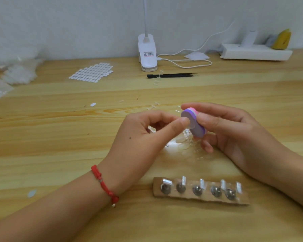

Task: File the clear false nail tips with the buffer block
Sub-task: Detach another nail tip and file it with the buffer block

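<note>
Left hand pinches a clear tip against the buffer block the right hand grips; hard pressure could flick it away.

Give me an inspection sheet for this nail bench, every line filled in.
Surface: wooden table, pale planks.
Job's things: buffer block in the right hand; held nail tip against its purple face, barely visible; loose nail tips lying below the hands.
Clutter: tab sheet, black tweezers, plastic bags far left, studded wooden strip nearest.
Grips: left hand pinches that tip; right hand holds the block.
Cables: white cable looping from the clip lamp.
Surroundings: white wall; white box back right.
</note>
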